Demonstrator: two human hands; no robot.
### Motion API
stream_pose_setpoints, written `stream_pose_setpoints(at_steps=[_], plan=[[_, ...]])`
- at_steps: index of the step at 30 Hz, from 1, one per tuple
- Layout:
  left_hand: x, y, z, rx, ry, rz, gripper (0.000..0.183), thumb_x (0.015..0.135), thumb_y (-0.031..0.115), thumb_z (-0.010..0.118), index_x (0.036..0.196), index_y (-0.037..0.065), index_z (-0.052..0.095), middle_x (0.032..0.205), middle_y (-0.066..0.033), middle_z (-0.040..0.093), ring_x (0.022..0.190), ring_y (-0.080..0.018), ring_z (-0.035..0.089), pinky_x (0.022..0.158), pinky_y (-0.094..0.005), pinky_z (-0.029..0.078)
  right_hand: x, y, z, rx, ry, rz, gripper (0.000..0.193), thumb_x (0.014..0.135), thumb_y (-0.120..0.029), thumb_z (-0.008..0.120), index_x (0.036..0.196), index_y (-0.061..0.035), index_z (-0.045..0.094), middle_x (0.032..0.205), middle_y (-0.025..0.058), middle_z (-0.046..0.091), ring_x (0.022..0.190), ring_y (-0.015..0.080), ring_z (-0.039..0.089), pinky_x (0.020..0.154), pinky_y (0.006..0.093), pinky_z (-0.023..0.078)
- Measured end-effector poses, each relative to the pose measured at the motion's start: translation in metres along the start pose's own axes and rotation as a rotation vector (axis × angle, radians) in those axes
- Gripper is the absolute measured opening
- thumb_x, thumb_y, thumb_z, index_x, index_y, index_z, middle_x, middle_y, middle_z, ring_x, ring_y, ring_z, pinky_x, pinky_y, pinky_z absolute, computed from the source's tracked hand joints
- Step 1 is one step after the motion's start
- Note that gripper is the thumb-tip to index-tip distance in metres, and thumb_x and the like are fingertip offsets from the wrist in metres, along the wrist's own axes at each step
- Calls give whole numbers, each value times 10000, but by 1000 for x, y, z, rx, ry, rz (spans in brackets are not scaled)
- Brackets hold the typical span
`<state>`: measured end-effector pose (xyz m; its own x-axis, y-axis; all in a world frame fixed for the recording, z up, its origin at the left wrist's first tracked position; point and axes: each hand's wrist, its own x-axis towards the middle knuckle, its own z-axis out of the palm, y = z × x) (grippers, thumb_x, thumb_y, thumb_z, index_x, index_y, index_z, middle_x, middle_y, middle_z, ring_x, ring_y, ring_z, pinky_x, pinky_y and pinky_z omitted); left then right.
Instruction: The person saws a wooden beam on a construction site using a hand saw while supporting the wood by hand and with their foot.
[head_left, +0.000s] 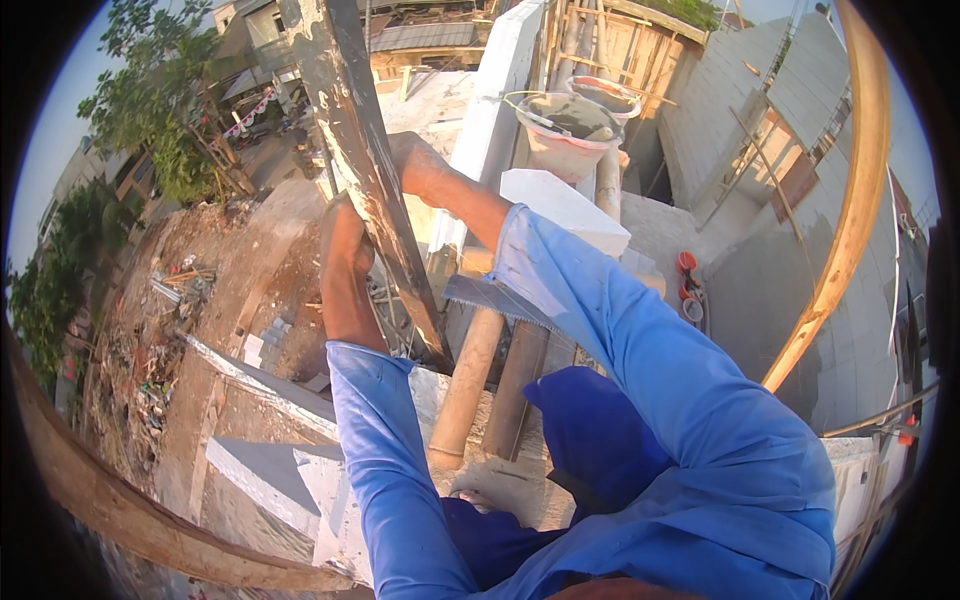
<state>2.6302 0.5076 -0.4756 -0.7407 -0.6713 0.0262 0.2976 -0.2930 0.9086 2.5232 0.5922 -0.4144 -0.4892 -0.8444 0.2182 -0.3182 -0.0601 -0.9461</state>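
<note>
Worn timber post (pixel 362 150) stands just ahead, a bit L of ctr, btwn the two hands; long axis slants from top L (upper end out of view) to lower R, foot near the bamboo pole (pixel 470 390); L hand (pixel 346 235) is at its L edge, R hand (pixel 422 170) at its R edge & slightly higher, so L is nearer the foot; both hands curl in against the post, but fingers are hidden behind it, so can't tell if they grasp or only brace; saw blade (pixel 495 297), toothed edge toward the wearer, lies across the poles, partly under R sleeve (pixel 640 320); R side tight w/ white block (pixel 565 205) & buckets (pixel 568 140); most open room is L, over dirt ground (pixel 265 235) well below.
</note>
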Motion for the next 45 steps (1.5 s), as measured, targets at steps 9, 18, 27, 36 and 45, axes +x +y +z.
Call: stream_pose_setpoints(at_steps=[9,18,27,36,45], plan=[[-20,16,-6,-434,48,165,234,922,187,478,705,99,490,576,3,453,483,-103,427,437,-262,356,2,3,7,302,-3,118,93,775,-136,693,835,-68,672,718,14,625,633,90,538,596,270,427],[-60,31,30,114,500,231,271,812,163,610,613,135,429,478,69,304,365,-55,244,346,-247,181,-8,25,15,663,-132,247,173,873,-194,532,822,-58,627,710,21,587,598,130,542,544,286,447],[-75,25,26,460,439,397,275,807,160,617,600,2,529,546,25,422,540,-86,358,506,-273,318,-30,35,22,873,-197,132,213,920,-217,465,979,-49,582,847,40,585,751,138,552,681,291,458],[-77,17,15,373,222,375,344,872,175,571,583,20,469,530,47,401,540,-40,342,468,-245,294,-38,68,26,924,-251,-242,628,842,-547,535,1203,-34,507,1109,98,589,1007,200,569,868,356,468],[-81,14,-2,275,3,552,174,859,81,565,713,-8,532,621,2,500,564,-38,403,476,-210,316,-31,83,18,848,-317,-369,623,846,-466,570,1251,-5,465,1154,191,545,1005,262,563,845,359,503]])
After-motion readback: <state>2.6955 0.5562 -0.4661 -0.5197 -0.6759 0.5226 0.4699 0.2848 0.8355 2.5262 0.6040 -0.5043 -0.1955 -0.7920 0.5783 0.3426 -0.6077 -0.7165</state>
